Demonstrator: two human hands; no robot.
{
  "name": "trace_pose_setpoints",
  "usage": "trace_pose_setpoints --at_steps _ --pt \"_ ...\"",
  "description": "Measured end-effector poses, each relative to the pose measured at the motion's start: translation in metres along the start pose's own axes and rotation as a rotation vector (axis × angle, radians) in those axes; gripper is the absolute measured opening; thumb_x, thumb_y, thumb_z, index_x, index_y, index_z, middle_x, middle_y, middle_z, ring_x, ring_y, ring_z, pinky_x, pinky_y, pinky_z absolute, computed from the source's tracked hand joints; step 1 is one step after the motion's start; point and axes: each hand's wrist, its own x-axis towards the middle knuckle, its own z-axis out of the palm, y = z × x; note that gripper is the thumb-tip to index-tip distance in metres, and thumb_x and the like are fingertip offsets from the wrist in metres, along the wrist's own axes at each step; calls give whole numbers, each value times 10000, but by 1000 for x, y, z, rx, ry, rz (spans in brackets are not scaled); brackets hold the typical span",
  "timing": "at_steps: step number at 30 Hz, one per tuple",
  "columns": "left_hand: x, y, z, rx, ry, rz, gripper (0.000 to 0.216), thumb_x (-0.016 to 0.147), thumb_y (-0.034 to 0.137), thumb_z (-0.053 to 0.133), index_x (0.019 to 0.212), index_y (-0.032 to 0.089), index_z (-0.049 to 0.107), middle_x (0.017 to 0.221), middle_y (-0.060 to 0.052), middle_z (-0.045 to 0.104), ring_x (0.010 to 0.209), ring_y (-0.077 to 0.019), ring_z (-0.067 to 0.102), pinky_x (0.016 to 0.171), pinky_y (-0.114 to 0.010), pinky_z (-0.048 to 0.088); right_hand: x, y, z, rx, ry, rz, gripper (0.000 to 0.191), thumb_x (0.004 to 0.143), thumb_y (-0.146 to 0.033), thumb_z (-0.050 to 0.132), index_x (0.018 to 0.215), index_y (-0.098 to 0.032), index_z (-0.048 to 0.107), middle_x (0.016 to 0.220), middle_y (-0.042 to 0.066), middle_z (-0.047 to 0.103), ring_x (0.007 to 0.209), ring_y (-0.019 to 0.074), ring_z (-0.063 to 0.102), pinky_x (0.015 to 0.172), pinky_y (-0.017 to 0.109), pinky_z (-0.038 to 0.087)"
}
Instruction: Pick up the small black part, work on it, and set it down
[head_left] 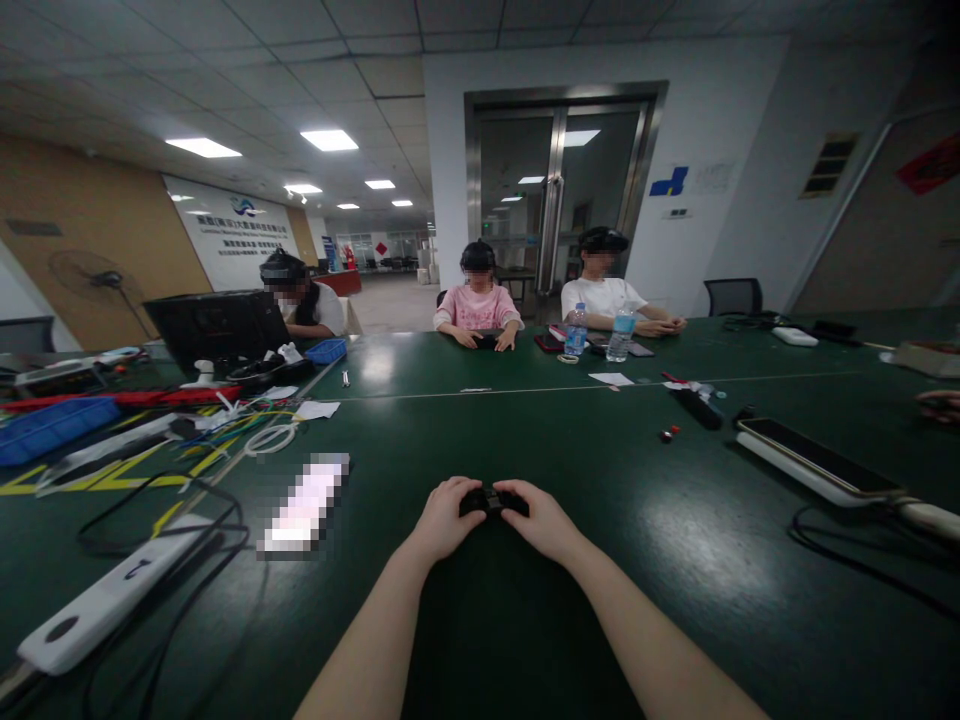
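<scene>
My left hand (448, 514) and my right hand (538, 516) face each other low over the green tabletop, near the middle of the view. Between them is a small black object (493, 501) with a greyish middle part; its kind is not clear. The fingers of each hand curl around one end of it, with the thumbs on the near side. Its two ends are partly hidden by my fingers. To the left of my left hand lies a blurred, bright phone-like thing (306, 505).
A white power strip (112, 600) with black cables lies at the left, near a blue tray (56, 428). At the right rests a phone (817, 455) on a white block. Water bottles (621, 335) stand across the table, where several people sit.
</scene>
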Motion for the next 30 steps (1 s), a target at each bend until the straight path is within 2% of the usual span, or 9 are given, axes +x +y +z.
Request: trace_pose_setpoints --at_steps 6,10,16,26,30 --pt "0 -1 0 -3 -19 -17 457 778 351 515 1223 262 461 1245 -35 501 1170 -222 417 996 -398 296 1 2 1 14 12 0 394 699 -206 587 1083 -293 573 1132 -2 570 1097 211 497 970 408 365" --pt "2 -5 3 10 16 -22 507 765 349 531 1251 244 432 1281 -47 474 1193 -223 399 1003 -388 291 1 3 1 -18 11 -1 393 705 -207 580 1088 -296 570 1136 3 569 1092 214 500 955 411 377" --pt "4 -8 6 55 22 22 463 743 351 555 1189 242 495 1247 -45 502 1181 -222 406 999 -379 294 4 4 3 -53 26 -60 378 690 -220 601 1065 -260 583 1098 23 584 1062 204 519 964 388 372" --pt "2 -9 5 53 32 53 440 749 344 552 1180 270 498 1229 -34 510 1167 -220 413 982 -377 305 4 2 8 -117 34 -84 245 702 -311 611 945 -284 627 1059 6 581 1017 204 530 914 378 391" --pt "2 -9 4 48 42 50 487 728 341 579 1197 253 481 1228 -40 514 1161 -217 421 982 -360 309 5 3 8 -121 25 -76 248 694 -320 620 939 -282 628 1068 4 575 1027 203 521 926 375 377"
